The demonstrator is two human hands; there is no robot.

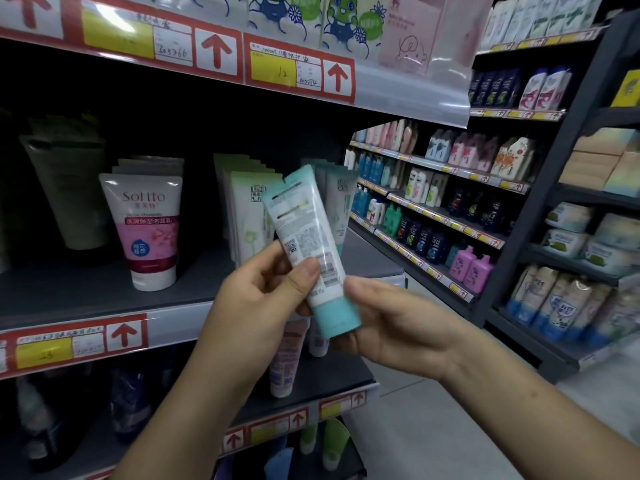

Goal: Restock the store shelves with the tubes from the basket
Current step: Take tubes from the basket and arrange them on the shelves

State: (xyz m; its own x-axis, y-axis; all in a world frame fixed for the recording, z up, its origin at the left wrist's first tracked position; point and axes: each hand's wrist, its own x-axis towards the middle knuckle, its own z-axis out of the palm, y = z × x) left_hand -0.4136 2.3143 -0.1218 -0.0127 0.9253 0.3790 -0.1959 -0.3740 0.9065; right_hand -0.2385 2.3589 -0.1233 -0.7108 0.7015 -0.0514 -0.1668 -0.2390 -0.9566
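The white plastic tube with the teal cap (313, 251) is not yet shelved: the left hand (263, 292) and right hand (391, 323) both have their grip closed on it, in front of the dark grey shelf (86, 289). 1 matching row of teal-topped tubes (341, 199) stands directly behind it, so placement remains. The basket is out of view, so remaining stock cannot be judged.

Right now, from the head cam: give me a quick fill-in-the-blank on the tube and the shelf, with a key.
1. The teal tube is held by ____ hands, the left hand and the right hand.
2. The tube's cap end points ____.
3. The side of the tube facing the camera carries small print and a QR code, so it is the ____ of the tube.
4. The pink-and-white tube stands on the shelf to the ____ of the held tube.

Missing words: both; down; back; left
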